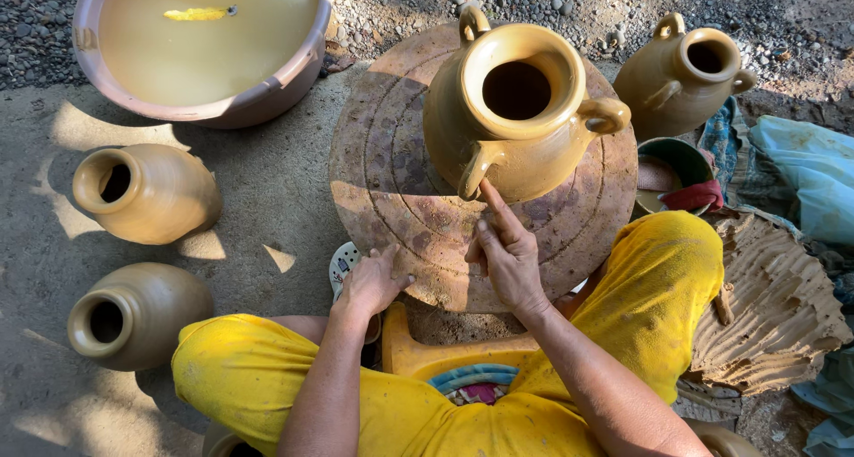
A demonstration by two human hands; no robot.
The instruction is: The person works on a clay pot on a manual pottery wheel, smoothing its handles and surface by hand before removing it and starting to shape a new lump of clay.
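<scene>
Hands [445, 270] just below clay jar [516, 110]

- No packages, labels, signs or screens showed anywhere in the view.
</scene>
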